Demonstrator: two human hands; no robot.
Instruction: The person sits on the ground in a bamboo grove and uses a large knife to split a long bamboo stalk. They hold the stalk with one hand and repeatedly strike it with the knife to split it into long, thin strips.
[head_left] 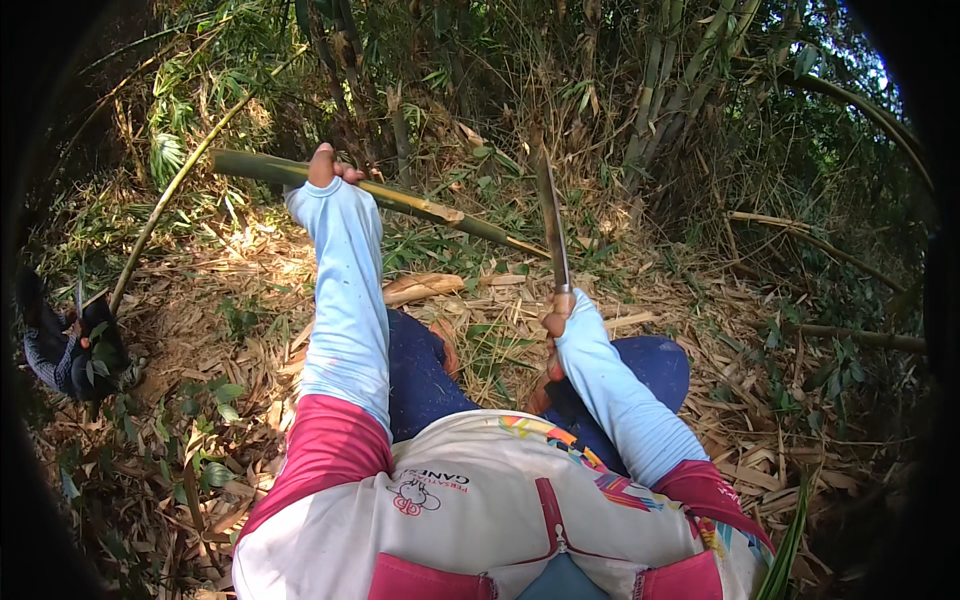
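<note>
A green bamboo pole (pixel 430 208) slants across in front of me, its thick end to the left and its thinner end lower on the right. My left hand (pixel 328 168) is closed around it near the thick end. Pale yellow patches along its upper side show where the green skin is gone. In my right hand (pixel 558 318) is a machete (pixel 551 215), gripped by its handle with the long blade pointing up and away. The blade stands beside the pole's right tip; whether they touch I cannot tell.
Dry bamboo leaves and husks cover the ground (pixel 190 330), with a split wood piece (pixel 422 288) ahead of my knees. Another person (pixel 75 345) crouches at the far left with a blade. A thin leaning stem (pixel 185 180) rises on the left. Bamboo clumps (pixel 665 80) stand behind.
</note>
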